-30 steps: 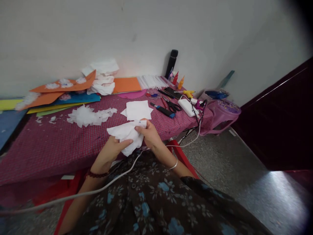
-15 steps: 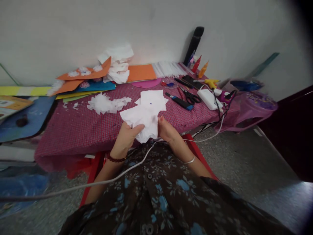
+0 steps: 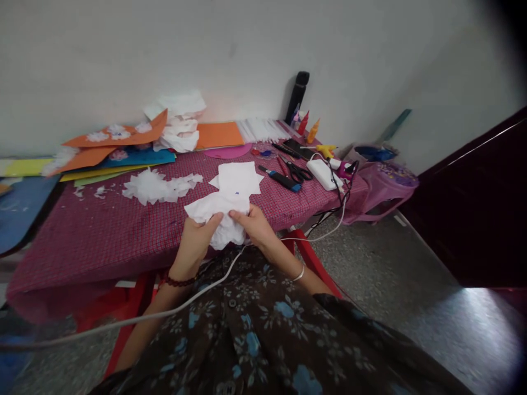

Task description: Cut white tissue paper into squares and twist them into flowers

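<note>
A crumpled white tissue paper point(image 3: 224, 226) is held between my two hands near the table's front edge. My left hand point(image 3: 198, 236) pinches its left side, thumb on top. My right hand point(image 3: 252, 224) grips the right side, its thumb also on top; the fingers beneath are hidden by the paper. Just beyond lie flat white paper pieces point(image 3: 239, 176) with pointed corners, partly covered by the held tissue. To their left rests a pile of cut white tissue point(image 3: 158, 186).
On the checked tablecloth point(image 3: 102, 230), a box cutter point(image 3: 284, 180), scissors point(image 3: 297, 171), a white power bank point(image 3: 324, 174) and a yellow glue gun point(image 3: 326, 150) lie right. Coloured sheets point(image 3: 144, 164) lie back left. A white cable point(image 3: 181, 308) crosses before my body.
My right thumb has come over onto the tissue, closer to my left thumb. The view has turned right, so the table appears shifted left.
</note>
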Demonstrator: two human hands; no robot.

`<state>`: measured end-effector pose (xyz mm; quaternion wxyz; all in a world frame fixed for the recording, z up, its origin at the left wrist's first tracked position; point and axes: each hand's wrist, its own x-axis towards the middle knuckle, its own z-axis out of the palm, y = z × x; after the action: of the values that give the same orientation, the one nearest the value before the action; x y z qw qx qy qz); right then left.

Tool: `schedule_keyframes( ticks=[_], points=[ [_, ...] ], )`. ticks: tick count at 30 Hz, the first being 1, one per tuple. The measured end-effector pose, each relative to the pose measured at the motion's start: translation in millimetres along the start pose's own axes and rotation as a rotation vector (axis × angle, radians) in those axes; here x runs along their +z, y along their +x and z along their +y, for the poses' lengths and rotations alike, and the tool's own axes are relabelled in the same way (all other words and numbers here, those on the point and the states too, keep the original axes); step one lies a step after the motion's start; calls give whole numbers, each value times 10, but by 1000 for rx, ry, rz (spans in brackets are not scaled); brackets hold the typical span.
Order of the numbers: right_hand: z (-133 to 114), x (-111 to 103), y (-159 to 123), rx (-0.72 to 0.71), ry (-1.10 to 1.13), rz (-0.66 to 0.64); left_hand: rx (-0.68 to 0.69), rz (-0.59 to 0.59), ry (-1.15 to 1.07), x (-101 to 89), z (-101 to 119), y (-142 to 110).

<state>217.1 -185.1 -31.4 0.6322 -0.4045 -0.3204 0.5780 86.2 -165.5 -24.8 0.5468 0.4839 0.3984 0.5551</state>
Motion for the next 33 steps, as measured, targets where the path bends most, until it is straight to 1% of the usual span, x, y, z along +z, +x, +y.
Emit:
schedule_keyframes(
  ticks=[3,5,7,9,10,12,14,16,19,23,25,27,30,33],
  points=[
    [-1,11,-29,-11,24,-40,23,-43,86,-2,-6,-43],
    [4,14,-36,-11,46,-54,25,-78,95,16,-3,-79],
    [14,11,-33,-16,60,-45,34,-81,39,55,4,-106],
    [27,3,-26,-35,43,-24,24,-58,-63,104,17,-119],
    [34,-2,-23,-45,28,-14,-5,-40,-116,127,26,-122],
    [45,-16,-20,-53,-8,-9,-106,4,-192,160,48,-122],
    [48,-30,-22,-43,-33,-15,-218,31,-214,174,71,-123],
    [41,-42,-22,-31,-39,-18,-261,33,-211,171,91,-123],
    [21,-48,-16,-23,-20,-10,-220,-4,-195,157,103,-118],
    [17,-35,-13,-23,-1,5,-131,13,-137,141,80,-108],
    [31,-27,-17,-20,-6,-4,-54,18,-60,131,65,-116],
    [49,-23,-19,-26,-7,-22,10,18,79,123,59,-140],
    [61,-20,-15,-49,10,-36,46,18,267,128,75,-190],
    [42,-10,-16,-47,12,-9,72,40,237,155,95,-216]
  ],
)
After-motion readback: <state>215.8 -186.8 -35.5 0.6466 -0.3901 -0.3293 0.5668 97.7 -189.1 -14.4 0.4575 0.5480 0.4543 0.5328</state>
